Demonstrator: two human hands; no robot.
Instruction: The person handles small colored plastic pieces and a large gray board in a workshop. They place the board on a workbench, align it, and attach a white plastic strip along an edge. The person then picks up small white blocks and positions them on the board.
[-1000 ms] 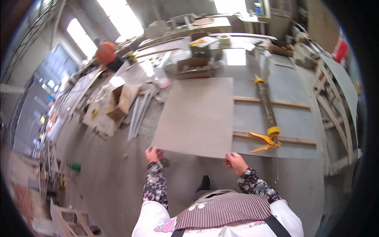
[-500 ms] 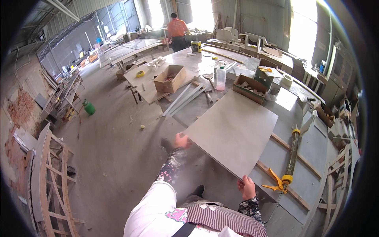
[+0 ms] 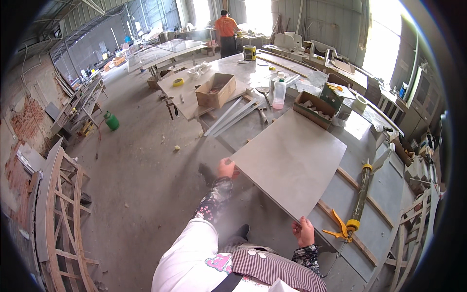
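A flat grey-beige panel (image 3: pixel 292 163) lies across the near side of the work table, with wooden strips showing beyond its right edge. My left hand (image 3: pixel 227 169) grips its left corner, and the fingers are partly hidden at the edge. At the near corner, my right hand (image 3: pixel 304 231) pinches the rim with the thumb on top. Just right of the panel, a caulking gun (image 3: pixel 359 204) with a yellow handle and a dark tube rests on the strips. An open cardboard box (image 3: pixel 314 111) of small pieces stands at the panel's far edge.
Beyond are a wooden box (image 3: pixel 215 91), a clear bottle (image 3: pixel 279 92) with pink liquid, pale strips (image 3: pixel 236 118) and a can (image 3: pixel 249 52). A green gas cylinder (image 3: pixel 111 120) stands on the floor at left. Wooden frames flank both sides. A person in orange (image 3: pixel 226 31) stands at the back.
The view has shifted slightly, so the background sits a little to the right. Both hands stay on the same panel corners, and the panel looks almost unmoved.
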